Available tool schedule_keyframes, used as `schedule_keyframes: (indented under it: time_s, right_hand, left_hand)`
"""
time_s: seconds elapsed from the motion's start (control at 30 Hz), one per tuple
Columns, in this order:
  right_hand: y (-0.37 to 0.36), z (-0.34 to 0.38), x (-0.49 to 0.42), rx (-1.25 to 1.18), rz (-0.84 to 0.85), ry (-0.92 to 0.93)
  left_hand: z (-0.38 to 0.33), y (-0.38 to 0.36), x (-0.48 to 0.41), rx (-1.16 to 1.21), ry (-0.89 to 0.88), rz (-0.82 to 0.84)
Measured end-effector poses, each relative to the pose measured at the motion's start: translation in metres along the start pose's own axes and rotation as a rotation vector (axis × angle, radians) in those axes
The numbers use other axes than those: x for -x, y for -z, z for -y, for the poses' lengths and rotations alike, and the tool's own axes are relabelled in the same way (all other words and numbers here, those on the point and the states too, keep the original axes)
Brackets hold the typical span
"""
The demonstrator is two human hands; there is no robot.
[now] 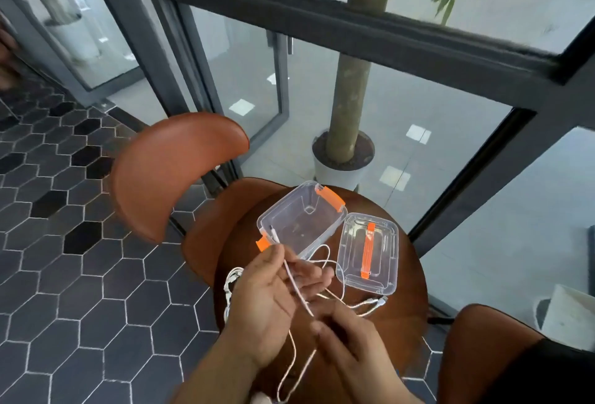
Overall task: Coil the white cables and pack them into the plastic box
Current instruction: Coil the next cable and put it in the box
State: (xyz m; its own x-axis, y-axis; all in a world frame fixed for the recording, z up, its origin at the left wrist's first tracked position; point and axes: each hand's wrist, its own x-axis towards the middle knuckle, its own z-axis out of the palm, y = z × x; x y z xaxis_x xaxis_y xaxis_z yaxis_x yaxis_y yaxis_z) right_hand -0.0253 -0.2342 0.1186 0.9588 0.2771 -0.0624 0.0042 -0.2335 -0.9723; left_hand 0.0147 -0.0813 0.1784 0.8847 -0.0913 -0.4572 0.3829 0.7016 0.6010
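Observation:
An open clear plastic box [301, 216] with orange clips stands on the small round brown table [402, 316]. Its clear lid [383, 252] with an orange handle lies to the right of it. My left hand [267, 300] pinches one end of a white cable [297, 291], whose plug sticks up by the box's near corner. My right hand [347, 336] grips the same cable lower down, and the rest hangs in a loop below the table edge. More white cable [370, 305] lies on the table, and a bundle [230, 284] sits at the left edge.
A brown chair [174, 171] stands behind the table on the left and another [483, 349] at the near right. A potted tree [346, 158] stands by the glass wall behind. Dark hexagon tiles cover the floor.

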Motion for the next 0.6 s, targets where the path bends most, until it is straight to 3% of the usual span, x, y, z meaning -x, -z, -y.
schedule_keyframes:
  time_s: [0.13,0.23,0.33,0.47,0.6]
  right_hand:
    - [0.018,0.012,-0.016,0.181,0.339,0.033]
    - [0.042,0.016,-0.035,0.297,0.429,-0.044]
    - [0.066,0.044,-0.067,0.364,0.392,-0.078]
    - [0.073,0.109,-0.098,0.255,0.165,-0.010]
    - [0.053,0.161,-0.091,0.371,0.122,0.112]
  left_hand:
    - [-0.053,-0.019,0.020,-0.081,-0.117,0.037]
    - [-0.076,-0.022,0.034,-0.270,-0.131,0.128]
    - [-0.082,-0.016,0.043,-0.536,-0.044,0.231]
    - [-0.076,-0.012,0.042,-0.976,0.165,0.319]
    - [-0.069,-0.017,0.040,-1.059,0.136,0.223]
